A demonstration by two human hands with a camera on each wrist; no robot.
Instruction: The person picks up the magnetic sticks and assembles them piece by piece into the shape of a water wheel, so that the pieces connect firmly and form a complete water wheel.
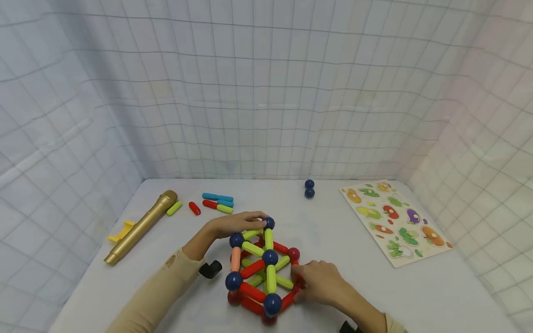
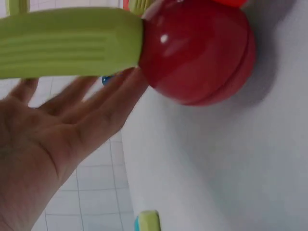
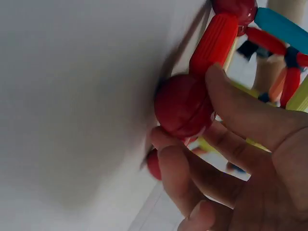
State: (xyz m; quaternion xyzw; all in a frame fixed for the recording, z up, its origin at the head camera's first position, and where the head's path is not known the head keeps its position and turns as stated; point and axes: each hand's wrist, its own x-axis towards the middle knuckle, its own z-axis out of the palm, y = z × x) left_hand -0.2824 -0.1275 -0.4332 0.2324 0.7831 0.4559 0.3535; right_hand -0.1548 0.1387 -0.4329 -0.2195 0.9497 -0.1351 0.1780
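Observation:
A magnetic ball-and-stick frame (image 1: 270, 279) stands on the table, with blue balls on top, red balls below and green and red sticks between. My left hand (image 1: 237, 224) reaches behind its far left side, fingertips right at the rear blue ball (image 1: 269, 223). In the left wrist view that hand's fingers are straight, partly hidden by a green stick (image 2: 72, 43) and a red ball (image 2: 202, 53). With thumb and fingers, my right hand (image 1: 321, 283) pinches a lower red ball (image 3: 183, 107) at the frame's right side, the thumb lying by a red stick (image 3: 215, 45).
A gold microphone (image 1: 141, 226) lies at the left against a yellow piece (image 1: 125, 230). Loose sticks, including a red one (image 1: 194, 208), lie behind the left hand. Two blue balls (image 1: 309, 193) sit at the back. At the right is a vegetable puzzle board (image 1: 399, 259).

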